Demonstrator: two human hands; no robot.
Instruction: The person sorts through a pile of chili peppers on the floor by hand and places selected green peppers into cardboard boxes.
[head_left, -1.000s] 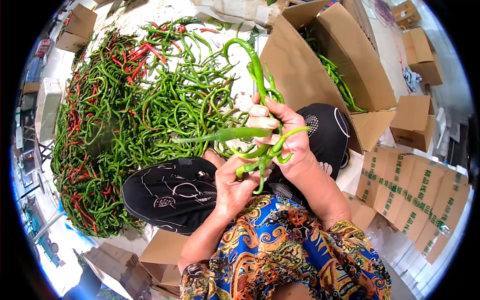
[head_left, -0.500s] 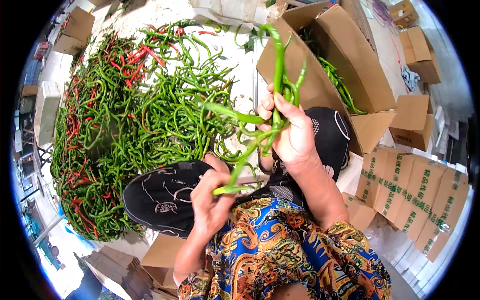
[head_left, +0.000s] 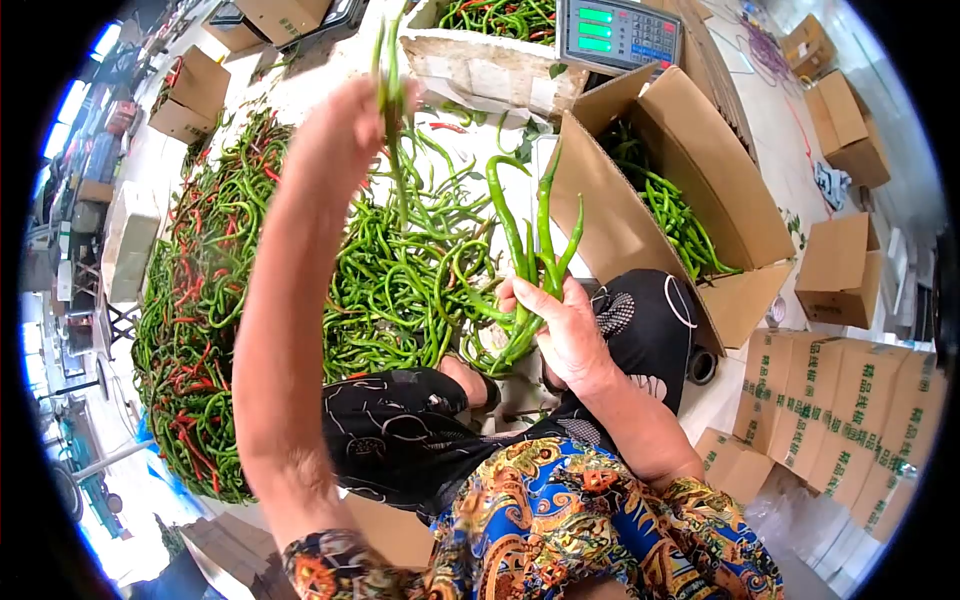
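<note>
My right hand (head_left: 565,325) is closed round a bunch of long green chili peppers (head_left: 545,225), whose tips stick up above the fingers and whose other ends hang below. My left hand (head_left: 365,115), smeared by motion, is stretched out over the far side of the chili pile (head_left: 400,270). A few long green chili peppers (head_left: 391,70) are in its grip, pointing up and down; its fingers are partly hidden. Beneath and left of that arm spreads the pile, mostly green with red ones (head_left: 200,380) mixed in.
An open cardboard box (head_left: 740,160) with green chilies (head_left: 675,215) inside stands to the right. Beyond are a scale (head_left: 620,35) with lit green displays and a white foam box (head_left: 490,70) of chilies. Flattened printed cartons (head_left: 830,410) lie at right; more boxes (head_left: 840,270) stand around.
My left hand has swung up and away from my right hand to the pile's far side, with chilies in it. My right hand still holds its bunch. The view tilted up, revealing the scale.
</note>
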